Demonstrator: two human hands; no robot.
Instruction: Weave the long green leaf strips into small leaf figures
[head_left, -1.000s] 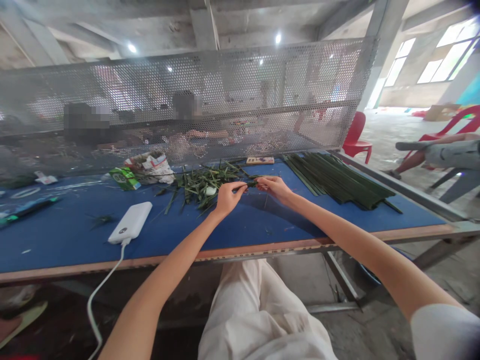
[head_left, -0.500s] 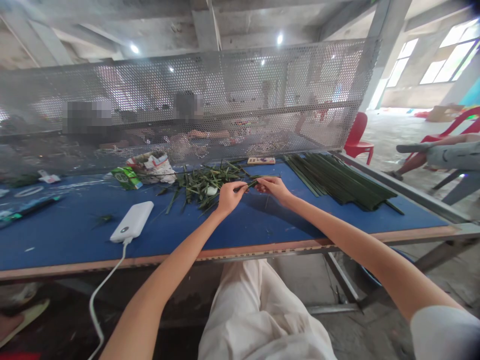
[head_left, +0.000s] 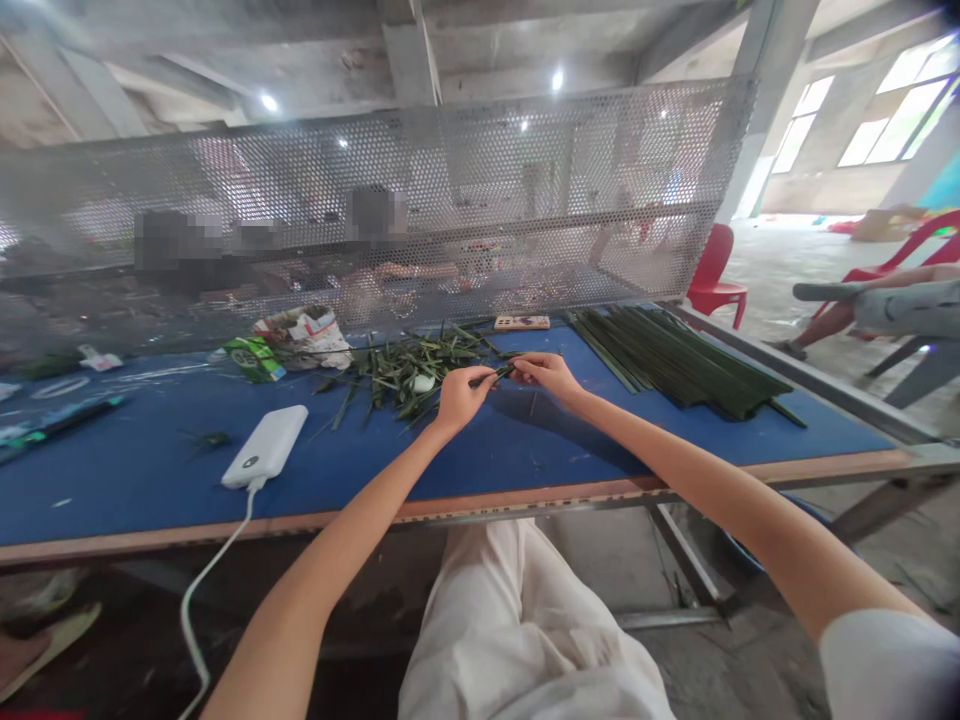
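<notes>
My left hand and my right hand meet above the blue table, both pinched on one narrow green leaf strip held between them. Just behind the hands lies a loose heap of cut green leaf pieces. To the right, a neat stack of long dark green leaf strips lies on the table.
A white power bank with a cable hanging over the front edge lies at the left. A green carton, crumpled wrappers and a small flat box sit near the perforated metal screen. People sit behind it; red chairs stand right.
The hands have stayed together on the strip, working it slightly; the strip's end between the fingers has shortened. Nothing else has moved.
</notes>
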